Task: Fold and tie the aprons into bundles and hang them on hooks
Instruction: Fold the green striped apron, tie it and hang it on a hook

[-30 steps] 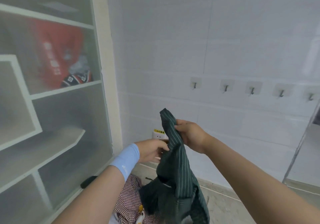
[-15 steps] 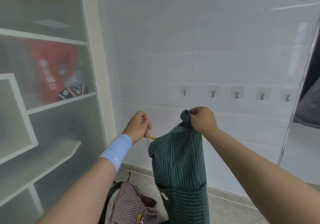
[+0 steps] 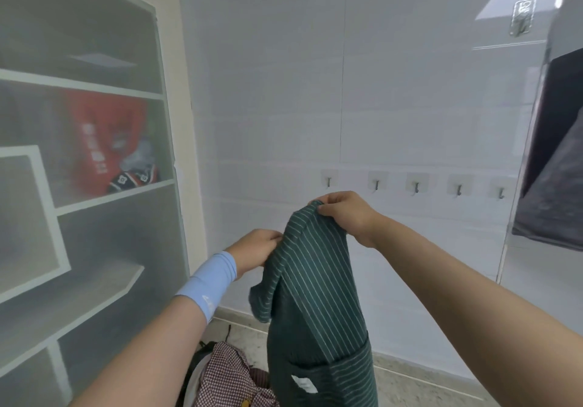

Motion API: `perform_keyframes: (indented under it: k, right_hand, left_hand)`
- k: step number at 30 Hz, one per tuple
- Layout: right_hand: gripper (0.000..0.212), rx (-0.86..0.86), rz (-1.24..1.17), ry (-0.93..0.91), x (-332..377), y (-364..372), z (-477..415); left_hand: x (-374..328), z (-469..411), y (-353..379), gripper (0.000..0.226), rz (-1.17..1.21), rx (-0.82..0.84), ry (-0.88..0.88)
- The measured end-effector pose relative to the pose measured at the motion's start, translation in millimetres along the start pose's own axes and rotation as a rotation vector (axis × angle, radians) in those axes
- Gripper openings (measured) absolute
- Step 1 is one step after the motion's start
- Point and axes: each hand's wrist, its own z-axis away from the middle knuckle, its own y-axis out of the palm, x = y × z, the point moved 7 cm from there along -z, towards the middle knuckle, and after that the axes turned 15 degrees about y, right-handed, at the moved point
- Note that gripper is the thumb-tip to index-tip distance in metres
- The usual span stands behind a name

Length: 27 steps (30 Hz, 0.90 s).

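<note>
Dark green with pale stripes, the apron (image 3: 315,299) hangs before the tiled wall (image 3: 268,91), its top edge pinched in the grip of the right hand (image 3: 347,214); the left hand (image 3: 257,249) pinches its side, above checked cloth (image 3: 230,378).

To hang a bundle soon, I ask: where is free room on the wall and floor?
All five hooks are bare. The floor right of the green apron is free. Crowded: left of the apron, where the checkered cloth lies heaped.

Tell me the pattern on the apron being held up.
Dark green with thin pale stripes: the apron, seen in the head view.
</note>
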Motion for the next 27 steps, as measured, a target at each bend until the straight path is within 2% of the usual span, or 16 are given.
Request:
perform_keyframes:
  k: [3, 5, 8, 11, 13, 15, 17, 19, 22, 24, 25, 27]
  right_hand:
    - [0.022, -0.044, -0.085, 0.030, -2, -7, 2]
    - [0.024, -0.005, -0.211, 0.063, -2, -4, 2]
    - [0.026, 0.069, -0.259, 0.074, 2, 9, 5]
    - [0.042, 0.061, -0.173, 0.009, 7, 10, 12]
    - [0.051, -0.051, -0.018, -0.095, 10, -1, 14]
    - [0.053, -0.176, 0.165, -0.191, 11, -6, 17]
    - [0.051, -0.257, 0.229, -0.240, 12, -3, 19]
    - [0.039, -0.272, 0.141, -0.242, 14, 2, 22]
    - [0.025, -0.143, -0.023, -0.219, 19, 18, 27]
    - [0.026, -0.102, 0.011, -0.247, 26, 30, 31]
    - [0.025, -0.084, 0.023, -0.255, 29, 36, 34]
    - [0.021, -0.049, 0.009, -0.280, 36, 48, 39]
  left_hand:
    - [-7, 10, 11, 0.029, 0.367, 0.124, -0.063]
    - [-6, 13, 18, 0.040, 0.408, 0.170, -0.075]
    - [-4, 18, 24, 0.056, 0.130, 0.130, -0.039]
    - [-1, 23, 11, 0.037, -0.067, 0.066, -0.012]
    - [-5, 26, -15, 0.024, -0.161, -0.092, 0.031]
    - [-18, 32, -46, 0.024, -0.340, -0.309, 0.103]
    - [-33, 40, -61, 0.025, -0.469, -0.456, 0.164]
    - [-39, 43, -59, 0.023, -0.546, -0.446, 0.184]
    - [-34, 45, -37, 0.011, -0.482, -0.276, 0.139]
    - [-30, 48, -19, 0.033, -0.453, -0.197, 0.099]
    - [-30, 49, -13, 0.041, -0.482, -0.211, 0.095]
    - [-35, 53, -13, 0.034, -0.535, -0.320, 0.119]
